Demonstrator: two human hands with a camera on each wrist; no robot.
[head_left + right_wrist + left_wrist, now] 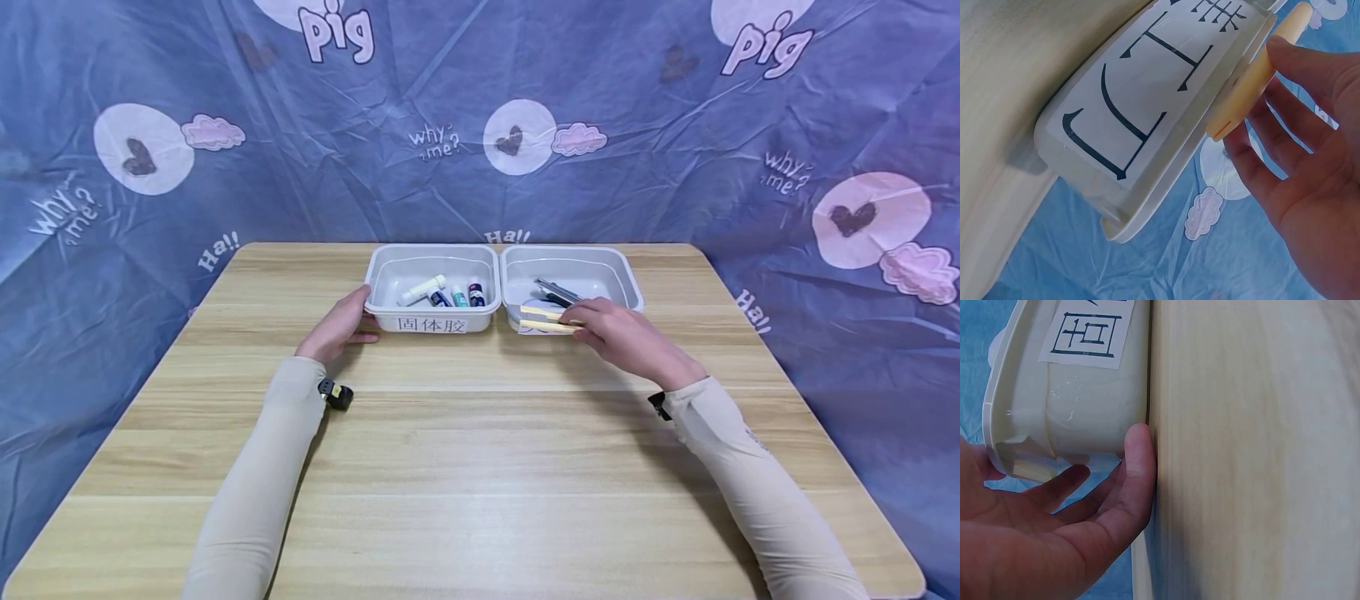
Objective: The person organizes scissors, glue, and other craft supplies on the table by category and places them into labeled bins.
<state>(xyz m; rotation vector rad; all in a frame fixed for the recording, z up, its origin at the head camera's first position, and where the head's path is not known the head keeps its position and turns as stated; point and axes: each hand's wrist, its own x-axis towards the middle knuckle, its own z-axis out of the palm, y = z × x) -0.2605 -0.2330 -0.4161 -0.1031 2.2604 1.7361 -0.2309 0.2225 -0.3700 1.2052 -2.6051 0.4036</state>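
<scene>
My left hand (pixel 339 327) holds the left corner of a white plastic bin (pixel 382 315), with the thumb by the rim and fingers against the end wall and base. Several glue sticks (pixel 422 289) lie inside that bin. My right hand (pixel 618 337) pinches a yellow utility knife (pixel 1254 87) between thumb and fingers, at the front rim of the second white bin (pixel 632 287). In the head view the yellow shape looks doubled, so its exact outline is unclear. Dark and grey utility knives (pixel 557 292) lie in the second bin, partly hidden by the front wall and hand.
Both bins stand side by side near the back edge of a wooden table (pixel 480 450). Paper labels with printed characters are on their fronts, such as the left label (pixel 431 325). A blue patterned cloth (pixel 420 192) hangs behind and beside the table.
</scene>
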